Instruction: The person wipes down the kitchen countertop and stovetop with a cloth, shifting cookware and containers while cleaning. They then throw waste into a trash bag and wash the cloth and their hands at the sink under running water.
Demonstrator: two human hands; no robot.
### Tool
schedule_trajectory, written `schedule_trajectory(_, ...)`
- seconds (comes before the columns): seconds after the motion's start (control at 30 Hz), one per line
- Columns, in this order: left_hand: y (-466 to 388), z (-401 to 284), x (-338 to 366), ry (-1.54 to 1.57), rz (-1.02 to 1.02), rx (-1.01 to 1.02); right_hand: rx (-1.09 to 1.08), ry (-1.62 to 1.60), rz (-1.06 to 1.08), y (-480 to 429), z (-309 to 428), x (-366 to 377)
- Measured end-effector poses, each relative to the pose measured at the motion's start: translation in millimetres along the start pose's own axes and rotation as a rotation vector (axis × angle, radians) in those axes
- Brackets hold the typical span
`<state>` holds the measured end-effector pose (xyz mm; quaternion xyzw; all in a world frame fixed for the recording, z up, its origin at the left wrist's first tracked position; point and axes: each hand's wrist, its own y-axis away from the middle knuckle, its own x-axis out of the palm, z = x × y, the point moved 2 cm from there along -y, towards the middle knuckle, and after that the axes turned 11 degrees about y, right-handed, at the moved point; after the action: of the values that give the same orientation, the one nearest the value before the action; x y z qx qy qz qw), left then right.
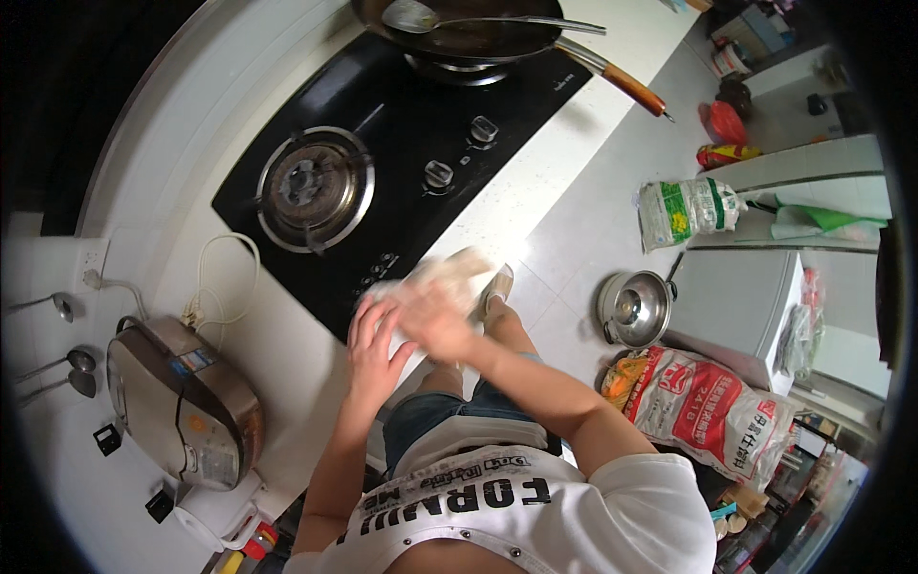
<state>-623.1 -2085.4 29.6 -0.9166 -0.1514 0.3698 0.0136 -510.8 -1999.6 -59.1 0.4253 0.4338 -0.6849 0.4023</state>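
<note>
My right hand [434, 326] presses on a pale cloth [455, 276], both blurred, at the front edge of the black glass gas hob [401, 208]. Beside it my left hand [376, 348] rests with its fingers spread at the hob's near corner; its fingertips touch or nearly touch the cloth. To the left lies a bare burner [308, 190] with a steel ring. On the far burner stands a dark wok [495, 43] with a wooden handle, and a metal ladle [412, 16] lies across it.
A rice cooker [183, 409] stands on the white counter [283, 308] at the left, with a looped cable [251, 251] behind it. Ladles hang on the wall. Across the floor are a steel pot [638, 308], a white cabinet [739, 294] and printed sacks [703, 409].
</note>
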Motion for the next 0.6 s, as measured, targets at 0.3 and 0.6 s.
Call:
schedule_trajectory(0.3, -123, -17, 134, -0.131, 0.259, 0.134, 0.033, -0.563, -0.118, 18, -136, -7)
schedule_trajectory(0.6, -358, -94, 298, -0.051, 0.177, 0.304, 0.153, -0.345, -0.129, 38, -416, -100)
